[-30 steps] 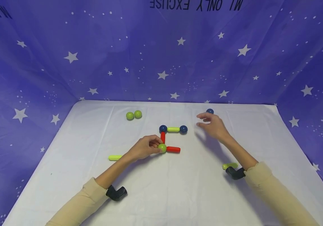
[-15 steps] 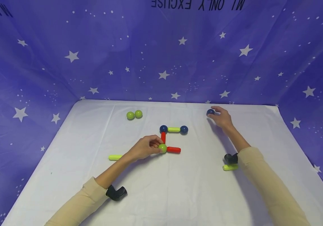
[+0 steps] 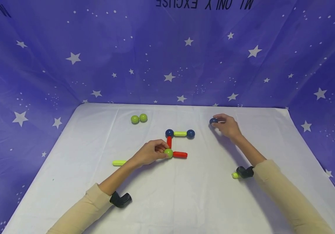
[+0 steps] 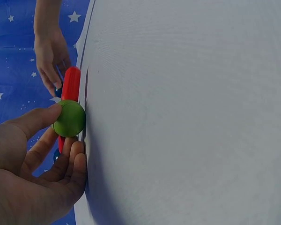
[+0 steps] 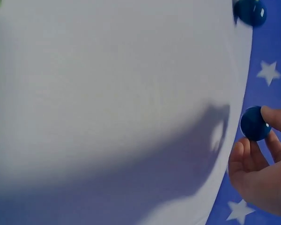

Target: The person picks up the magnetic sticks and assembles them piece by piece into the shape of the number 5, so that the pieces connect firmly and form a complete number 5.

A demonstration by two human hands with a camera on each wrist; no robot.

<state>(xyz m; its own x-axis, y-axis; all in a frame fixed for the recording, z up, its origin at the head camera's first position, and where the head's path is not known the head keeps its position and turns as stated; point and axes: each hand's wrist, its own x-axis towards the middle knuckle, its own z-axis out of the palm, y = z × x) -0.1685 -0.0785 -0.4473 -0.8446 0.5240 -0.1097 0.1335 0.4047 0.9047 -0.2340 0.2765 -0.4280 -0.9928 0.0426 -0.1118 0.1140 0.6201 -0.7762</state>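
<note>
1. One green ball (image 3: 168, 153) is resting mid-worktop (image 3: 185, 195), and the left hand (image 3: 151, 152) is pinching it between thumb and fingers.
2. The right hand (image 3: 228, 126) is holding a loose blue ball (image 5: 255, 123) at the far right, thumb and fingertips closing narrowly around it.
3. A short red rod (image 3: 180, 155) is pointing right from the green ball; another red rod (image 3: 169, 142) is running to the far side, meeting a corner blue ball (image 3: 169, 133).
4. A lime rod (image 3: 180, 134) is linking that corner to an end blue ball (image 3: 190, 134) on the right.
5. Two spare green balls (image 3: 135, 119) are sitting side by side, far left.
6. A left yellow rod (image 3: 119, 162) is lying partly behind the left forearm.
</note>
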